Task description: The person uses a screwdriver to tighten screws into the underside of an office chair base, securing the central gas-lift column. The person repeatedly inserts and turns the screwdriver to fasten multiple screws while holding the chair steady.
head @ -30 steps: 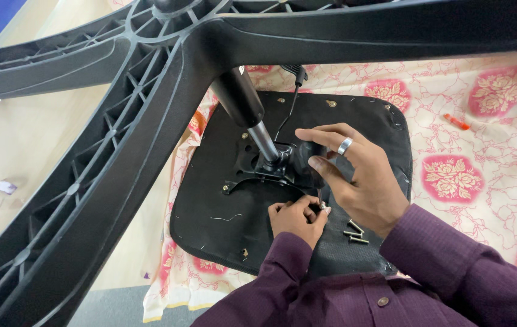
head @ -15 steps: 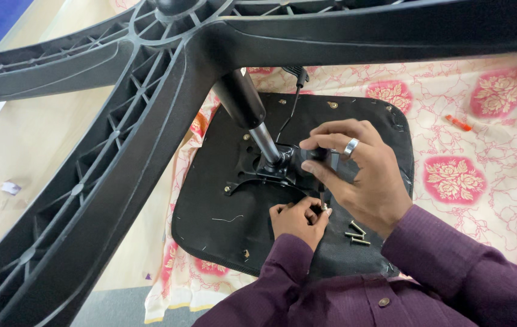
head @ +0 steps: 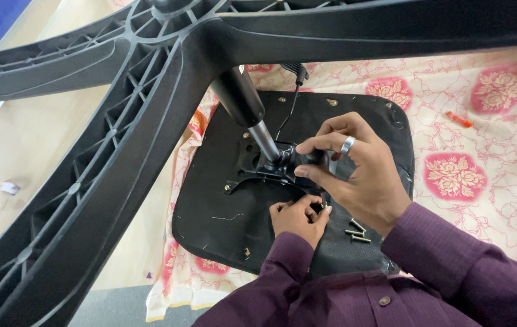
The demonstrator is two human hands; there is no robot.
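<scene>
The right hand (head: 355,175) grips the stiff, heavy-looking seat mechanism (head: 276,163) by its lever, while the left hand (head: 298,215) pinches perhaps 1 small, slippery bolt (head: 324,208).

I noted dark purple long sleeves with faint fine stripes, buttoned cuffs, one small dark button near the hem, left hand (head: 298,219) bare, right hand (head: 355,172) wore a plain silver ring (head: 347,145)
</scene>
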